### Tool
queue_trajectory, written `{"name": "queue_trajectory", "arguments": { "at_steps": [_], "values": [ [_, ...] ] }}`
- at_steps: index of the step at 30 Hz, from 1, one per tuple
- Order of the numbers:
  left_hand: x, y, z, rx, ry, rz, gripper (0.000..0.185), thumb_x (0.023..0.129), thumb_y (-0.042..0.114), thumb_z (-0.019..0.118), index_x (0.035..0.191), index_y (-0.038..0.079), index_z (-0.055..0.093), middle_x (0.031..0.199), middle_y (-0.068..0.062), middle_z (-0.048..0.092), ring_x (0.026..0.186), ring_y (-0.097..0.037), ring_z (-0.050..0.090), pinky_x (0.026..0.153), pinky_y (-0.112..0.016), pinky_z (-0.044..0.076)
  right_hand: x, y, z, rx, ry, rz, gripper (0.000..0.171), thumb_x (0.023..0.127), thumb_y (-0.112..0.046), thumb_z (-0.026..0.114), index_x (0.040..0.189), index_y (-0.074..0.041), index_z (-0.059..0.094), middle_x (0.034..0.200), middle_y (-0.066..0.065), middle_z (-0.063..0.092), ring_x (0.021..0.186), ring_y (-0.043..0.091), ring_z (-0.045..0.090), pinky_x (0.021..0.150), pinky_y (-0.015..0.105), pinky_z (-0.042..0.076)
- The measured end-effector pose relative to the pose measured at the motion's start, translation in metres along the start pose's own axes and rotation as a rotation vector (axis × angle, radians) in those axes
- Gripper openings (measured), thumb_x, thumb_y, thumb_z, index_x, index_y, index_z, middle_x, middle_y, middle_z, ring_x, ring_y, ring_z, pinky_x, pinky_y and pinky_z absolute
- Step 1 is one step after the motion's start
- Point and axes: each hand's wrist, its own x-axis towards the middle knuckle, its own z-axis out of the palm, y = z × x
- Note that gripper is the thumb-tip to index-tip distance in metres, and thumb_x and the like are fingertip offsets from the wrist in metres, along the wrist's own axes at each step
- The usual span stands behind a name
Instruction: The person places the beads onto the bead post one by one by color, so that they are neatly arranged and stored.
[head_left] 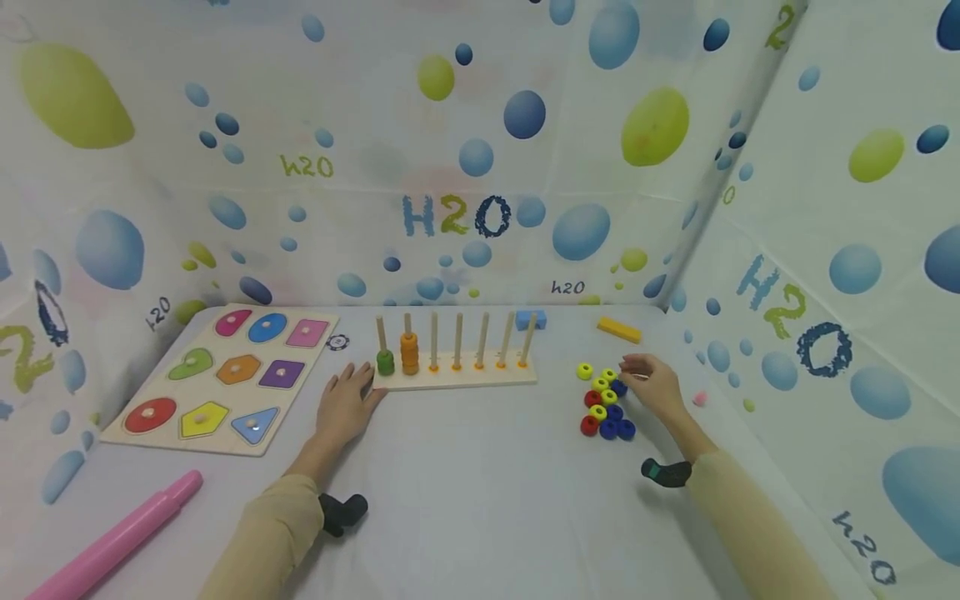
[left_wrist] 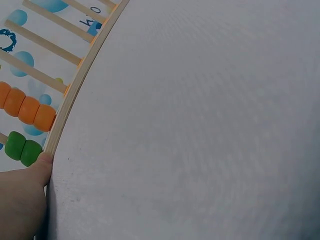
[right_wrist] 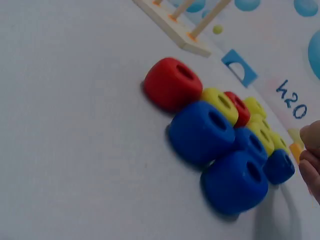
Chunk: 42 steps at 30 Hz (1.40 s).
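A wooden peg rack [head_left: 457, 383] stands at the middle back, with green beads [head_left: 386, 362] on its first peg and orange beads [head_left: 409, 354] on its second. My left hand [head_left: 347, 408] touches the rack's left end, fingers extended, thumb against the front edge, as the left wrist view also shows. At the right lies a cluster of loose beads: yellow beads [head_left: 597, 412], red beads [head_left: 589, 426] and blue beads [right_wrist: 200, 132]. My right hand [head_left: 654, 387] is at the cluster's far right side, by a blue bead, fingers bent. Whether anything is between its fingertips is hidden.
A wooden shape puzzle board [head_left: 281, 400] lies at the left, a pink marker-shaped tube [head_left: 120, 533] in front of it. Behind the rack is a blue block [head_left: 531, 320]; a yellow block [head_left: 619, 329] lies at the back right. A small pink piece [head_left: 700, 398] sits beyond my right hand.
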Motion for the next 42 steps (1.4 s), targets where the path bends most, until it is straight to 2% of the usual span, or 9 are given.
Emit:
{"name": "queue_trajectory", "arguments": {
  "at_steps": [6,14,20,24,28,33,38,42],
  "values": [
    [0.0,-0.001,0.0,0.0,0.011,0.009,0.057,0.095,0.03,0.057,0.137,-0.005,0.043,0.142,-0.023,0.039,0.136,-0.043,0.023,0.113,-0.056,0.009,-0.016,0.018,0.0,-0.021,-0.061,0.022,0.038,0.09,-0.013,0.064,0.123,0.002,0.053,0.115,0.019,0.062,0.104,0.032,0.06,0.092,0.045,0.049],
    [0.001,-0.001,0.002,-0.002,0.011,0.01,0.057,0.095,0.032,0.056,0.137,-0.004,0.043,0.142,-0.023,0.039,0.136,-0.043,0.023,0.113,-0.056,0.009,-0.016,0.024,0.002,-0.066,-0.078,0.012,0.036,0.091,-0.015,0.063,0.123,-0.001,0.054,0.114,0.017,0.062,0.105,0.032,0.059,0.093,0.046,0.049],
    [0.001,0.001,0.001,-0.003,0.006,0.009,0.057,0.095,0.032,0.056,0.138,-0.004,0.043,0.143,-0.023,0.039,0.136,-0.043,0.023,0.113,-0.056,0.009,-0.017,0.018,-0.01,-0.027,-0.052,0.01,0.04,0.09,-0.016,0.065,0.125,0.001,0.053,0.113,0.019,0.063,0.103,0.033,0.061,0.09,0.047,0.05],
    [-0.001,0.002,-0.001,-0.003,0.007,0.01,0.056,0.095,0.03,0.056,0.137,-0.005,0.043,0.142,-0.023,0.04,0.136,-0.043,0.023,0.113,-0.056,0.009,-0.008,0.009,-0.012,0.005,-0.007,-0.004,0.043,0.091,-0.019,0.065,0.126,0.001,0.052,0.115,0.018,0.062,0.104,0.031,0.06,0.09,0.041,0.051],
    [-0.001,0.003,-0.002,-0.004,0.014,0.014,0.056,0.095,0.029,0.056,0.137,-0.006,0.043,0.142,-0.023,0.039,0.136,-0.044,0.023,0.112,-0.057,0.009,0.01,-0.017,-0.006,0.063,0.015,-0.031,0.043,0.09,-0.023,0.066,0.125,-0.001,0.054,0.116,0.015,0.062,0.107,0.028,0.059,0.093,0.037,0.05],
    [-0.002,0.001,-0.001,0.002,0.006,0.003,0.057,0.096,0.031,0.056,0.138,-0.005,0.042,0.143,-0.023,0.039,0.136,-0.043,0.022,0.113,-0.056,0.008,0.037,-0.068,0.008,0.138,0.003,-0.132,0.04,0.089,-0.019,0.067,0.124,-0.003,0.055,0.116,0.012,0.063,0.107,0.025,0.059,0.093,0.034,0.05],
    [-0.002,0.0,-0.002,-0.001,0.005,0.005,0.057,0.096,0.031,0.055,0.137,-0.005,0.043,0.143,-0.022,0.039,0.136,-0.043,0.022,0.113,-0.056,0.009,0.057,-0.117,0.032,0.249,-0.029,-0.25,0.036,0.087,-0.008,0.067,0.121,-0.001,0.057,0.114,0.015,0.063,0.105,0.026,0.06,0.091,0.031,0.051],
    [-0.001,0.001,-0.002,-0.004,0.009,0.016,0.057,0.095,0.032,0.056,0.137,-0.005,0.044,0.142,-0.023,0.04,0.136,-0.044,0.024,0.112,-0.057,0.01,0.063,-0.149,0.056,0.286,-0.064,-0.29,0.035,0.086,-0.006,0.067,0.12,-0.002,0.058,0.111,0.012,0.064,0.103,0.023,0.061,0.09,0.028,0.051]
  ]
}}
